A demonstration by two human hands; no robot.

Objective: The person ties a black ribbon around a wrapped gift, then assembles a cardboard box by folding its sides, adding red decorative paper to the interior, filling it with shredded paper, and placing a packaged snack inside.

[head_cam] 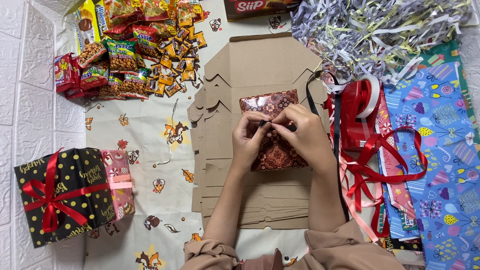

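Overhead, both hands, left hand (248,135) and right hand (299,131), pinch a thin black ribbon (311,97) with closed fingertips above a small, glossy, likely light and slippery batik-wrapped gift (274,127), best gripped at its edges.

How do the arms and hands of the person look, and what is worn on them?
The left hand and right hand are bare, with no gloves or rings visible. The forearms are uncovered; loose tan-brown sleeves are bunched near the elbows.
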